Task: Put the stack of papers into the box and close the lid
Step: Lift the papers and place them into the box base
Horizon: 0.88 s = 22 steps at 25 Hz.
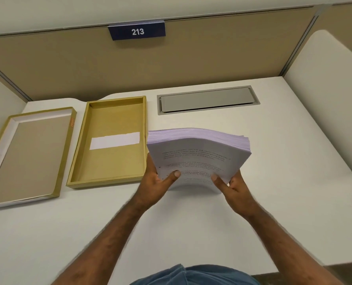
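Two hands hold one stack of papers (198,155) above the desk (273,161): left hand (157,183) and right hand (233,186) each grip a near corner. One open box (109,140) lies just left of it, and one lid (30,155) further left.

a white desk (191,233) carries an open tan box (109,140), with a white paper strip on the box floor. just left of the box lies its upturned lid (27,157). right of the box and farther back, a grey cable hatch (208,100) sits flush in the desk.
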Motion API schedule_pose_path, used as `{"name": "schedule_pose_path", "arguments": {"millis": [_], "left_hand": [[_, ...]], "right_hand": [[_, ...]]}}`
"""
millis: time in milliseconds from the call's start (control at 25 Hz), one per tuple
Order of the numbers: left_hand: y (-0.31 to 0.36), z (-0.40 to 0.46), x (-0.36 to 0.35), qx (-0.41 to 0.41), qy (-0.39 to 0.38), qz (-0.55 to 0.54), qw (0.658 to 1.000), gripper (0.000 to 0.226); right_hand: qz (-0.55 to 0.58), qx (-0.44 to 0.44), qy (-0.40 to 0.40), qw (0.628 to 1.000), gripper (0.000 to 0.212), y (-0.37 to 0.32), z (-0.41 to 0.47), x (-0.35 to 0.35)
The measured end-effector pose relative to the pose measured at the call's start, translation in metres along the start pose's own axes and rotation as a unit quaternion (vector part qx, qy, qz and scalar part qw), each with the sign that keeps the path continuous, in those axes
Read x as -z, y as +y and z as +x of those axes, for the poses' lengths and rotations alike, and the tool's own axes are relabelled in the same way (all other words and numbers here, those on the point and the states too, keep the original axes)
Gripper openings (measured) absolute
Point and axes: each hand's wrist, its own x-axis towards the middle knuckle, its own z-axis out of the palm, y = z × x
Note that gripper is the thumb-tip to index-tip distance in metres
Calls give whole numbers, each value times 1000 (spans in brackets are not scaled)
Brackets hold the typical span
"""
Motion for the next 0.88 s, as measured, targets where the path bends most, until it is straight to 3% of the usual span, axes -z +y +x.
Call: {"name": "schedule_pose_path", "arguments": {"millis": [360, 520, 680, 880], "left_hand": [[-11, 3, -1, -64, 15, 32, 997, 70], [-24, 1, -9, -22, -4, 40, 999, 55], [-28, 10, -14, 11, -15, 44, 999, 51], [-24, 19, 6, 43, -9, 32, 999, 47]], "right_hand": [[-22, 26, 35, 999, 48, -13, 8, -1], [-46, 0, 20, 999, 56, 6, 2, 6], [-84, -39, -29, 995, 47, 22, 3, 11], [-78, -45, -23, 996, 38, 17, 8, 6]]}}
